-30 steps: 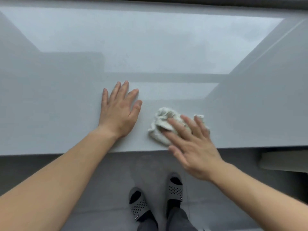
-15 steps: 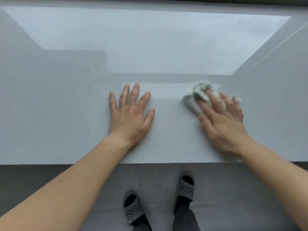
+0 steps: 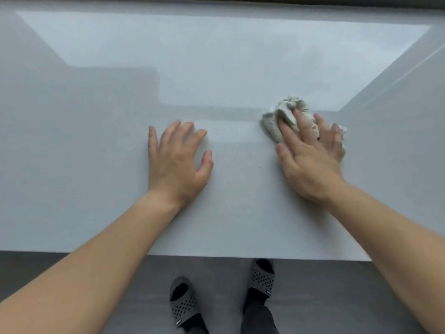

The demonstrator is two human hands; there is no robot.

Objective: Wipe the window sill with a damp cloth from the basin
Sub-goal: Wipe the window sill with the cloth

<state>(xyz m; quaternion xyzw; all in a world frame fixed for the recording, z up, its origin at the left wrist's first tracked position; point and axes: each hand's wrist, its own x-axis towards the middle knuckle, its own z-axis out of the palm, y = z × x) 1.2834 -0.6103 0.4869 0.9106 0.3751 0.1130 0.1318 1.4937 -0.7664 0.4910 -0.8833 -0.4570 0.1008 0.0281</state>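
The wide pale grey window sill (image 3: 96, 165) fills most of the view. A crumpled whitish cloth (image 3: 284, 114) lies on it to the right of centre. My right hand (image 3: 310, 160) presses flat on the cloth, fingers spread over it, and hides its near part. My left hand (image 3: 178, 160) rests palm down on the bare sill to the left of the cloth, fingers apart, holding nothing. The basin is not in view.
The sill's front edge (image 3: 216, 256) runs across the lower part of the view, with dark floor (image 3: 337, 297) below it. My feet in grey slippers (image 3: 183, 304) stand on the floor close to the edge. A dark window frame (image 3: 216, 0) lines the top.
My right hand has pushed the cloth away from the sill's front edge, farther back and to the right. My left hand has stayed flat on the sill.
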